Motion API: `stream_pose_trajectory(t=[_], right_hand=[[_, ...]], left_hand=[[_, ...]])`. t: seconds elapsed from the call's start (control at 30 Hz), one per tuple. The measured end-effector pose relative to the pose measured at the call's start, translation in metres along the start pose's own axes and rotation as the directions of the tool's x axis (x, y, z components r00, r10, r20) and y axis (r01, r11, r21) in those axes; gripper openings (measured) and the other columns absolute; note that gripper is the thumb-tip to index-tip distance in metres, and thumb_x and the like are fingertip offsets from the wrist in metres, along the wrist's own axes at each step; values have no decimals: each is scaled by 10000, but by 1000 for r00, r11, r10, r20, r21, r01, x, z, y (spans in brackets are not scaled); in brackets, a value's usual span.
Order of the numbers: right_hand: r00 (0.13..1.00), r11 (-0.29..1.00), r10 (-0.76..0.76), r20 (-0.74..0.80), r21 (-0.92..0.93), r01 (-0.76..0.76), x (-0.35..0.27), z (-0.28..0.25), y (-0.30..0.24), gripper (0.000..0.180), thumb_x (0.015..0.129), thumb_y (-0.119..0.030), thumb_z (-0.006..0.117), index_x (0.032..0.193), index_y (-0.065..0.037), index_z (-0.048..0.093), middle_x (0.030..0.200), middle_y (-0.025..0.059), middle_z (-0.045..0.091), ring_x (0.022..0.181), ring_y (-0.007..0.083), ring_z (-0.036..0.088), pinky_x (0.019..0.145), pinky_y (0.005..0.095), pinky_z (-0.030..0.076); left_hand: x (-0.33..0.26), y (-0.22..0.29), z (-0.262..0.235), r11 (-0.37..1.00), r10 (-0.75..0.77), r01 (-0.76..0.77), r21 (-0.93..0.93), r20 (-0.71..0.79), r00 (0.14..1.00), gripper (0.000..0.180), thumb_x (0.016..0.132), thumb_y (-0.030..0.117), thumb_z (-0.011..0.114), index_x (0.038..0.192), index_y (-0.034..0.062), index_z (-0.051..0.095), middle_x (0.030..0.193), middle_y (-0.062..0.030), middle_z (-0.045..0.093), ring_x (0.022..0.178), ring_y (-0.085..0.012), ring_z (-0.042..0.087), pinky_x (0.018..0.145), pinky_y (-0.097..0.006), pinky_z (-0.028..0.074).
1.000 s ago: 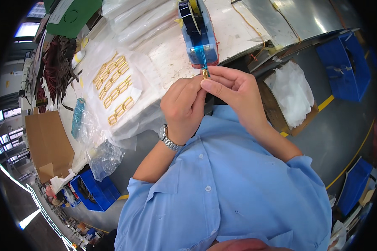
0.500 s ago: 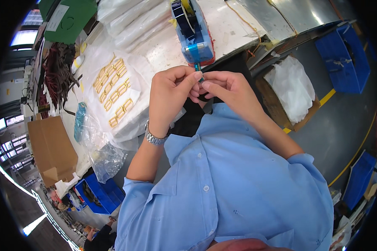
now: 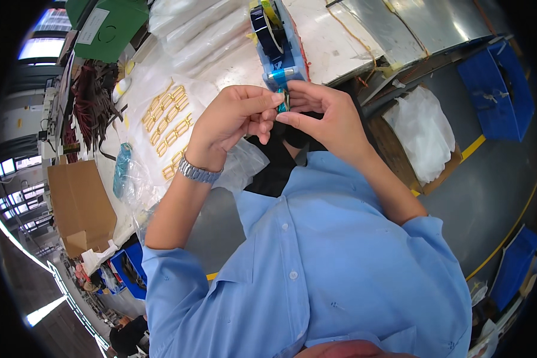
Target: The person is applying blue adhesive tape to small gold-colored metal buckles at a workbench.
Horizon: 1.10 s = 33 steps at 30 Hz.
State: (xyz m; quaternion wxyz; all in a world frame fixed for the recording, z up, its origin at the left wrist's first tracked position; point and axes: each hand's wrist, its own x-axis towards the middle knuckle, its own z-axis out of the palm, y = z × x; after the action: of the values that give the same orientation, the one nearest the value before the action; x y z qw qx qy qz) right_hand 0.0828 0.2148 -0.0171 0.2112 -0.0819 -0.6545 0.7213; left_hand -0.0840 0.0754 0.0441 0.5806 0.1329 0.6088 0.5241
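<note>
- Small gold-coloured piece point(image 3: 286, 100) pinched between both sets of fingertips, held in the air just in front of the blue tape dispenser point(image 3: 278, 51), a strip of blue tape point(image 3: 281, 95) running down onto it.
- Likely light, stiff and a little slick, being metal-looking; best taken by its edges with fingertips only, as here. Mostly hidden by the fingers, so exact shape not clear.
- Tape thin, limp and sticky by the look of it; prone to fold onto itself, so better kept taut from the dispenser's cutting edge.
- Left hand point(image 3: 231, 122) closed in a pinch on the piece from the left, thumb and forefinger meeting at it, a metal wristwatch point(image 3: 198, 172) on the wrist.
- Right hand point(image 3: 327, 119) likewise closed in a pinch on the piece and tape end from the right, other fingers curled.
- One dispenser, standing on the white-covered worktable point(image 3: 221, 65) just beyond the hands.
- Further left on the table, rows of similar gold-coloured pieces point(image 3: 168, 128) laid flat, roughly twenty; exact count not possible at this size.
- One crumpled clear plastic bag point(image 3: 244, 164) below the left hand, touching the table edge.
- One cardboard box point(image 3: 80, 206) well apart at the left; two blue bins point(image 3: 498, 89) on the floor at the right.
</note>
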Motion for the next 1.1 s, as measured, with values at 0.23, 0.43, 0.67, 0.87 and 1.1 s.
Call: stream_pose_trajectory(t=[0.23,0.43,0.67,0.87,1.1], right_hand=[[994,995,92,-53,49,-90,1,7,-9,456,939,-65,835,1333,108,682,1134,151,800,1026,157,763,965,302,601],[982,988,106,-156,128,-87,1,13,-5,324,945,-133,844,1188,70,773,992,102,821,907,79,741,827,241,599],[983,977,165,-78,146,-152,6,10,-8,317,1005,-106,771,1236,109,743,1044,140,806,931,140,768,855,267,624],[878,854,476,-46,264,-449,-29,2,34,310,1013,-186,779,1138,98,762,939,100,810,857,103,748,786,252,598],[945,945,311,105,77,-319,-47,-2,14,270,1109,-134,587,1211,60,745,945,90,784,841,130,758,768,273,590]], left_hand=[[5,14,-2,987,-131,130,-97,1,991,297,1005,220,791,826,8,688,709,-26,647,570,-129,650,538,-271,584],[-32,-1,24,553,655,-314,772,-170,736,184,965,61,781,1123,-26,751,904,-47,739,729,-145,718,693,-278,603],[-14,-36,36,-51,901,-400,915,215,377,394,839,-27,821,1221,28,740,991,-114,769,826,-249,757,747,-351,595],[-4,-86,38,160,809,-394,905,108,577,349,852,-15,807,1194,27,751,956,-117,771,812,-230,773,731,-333,591],[-36,-110,39,716,627,-482,505,-162,762,384,922,-42,795,1298,-43,717,1047,-86,784,921,-144,784,848,-261,615]])
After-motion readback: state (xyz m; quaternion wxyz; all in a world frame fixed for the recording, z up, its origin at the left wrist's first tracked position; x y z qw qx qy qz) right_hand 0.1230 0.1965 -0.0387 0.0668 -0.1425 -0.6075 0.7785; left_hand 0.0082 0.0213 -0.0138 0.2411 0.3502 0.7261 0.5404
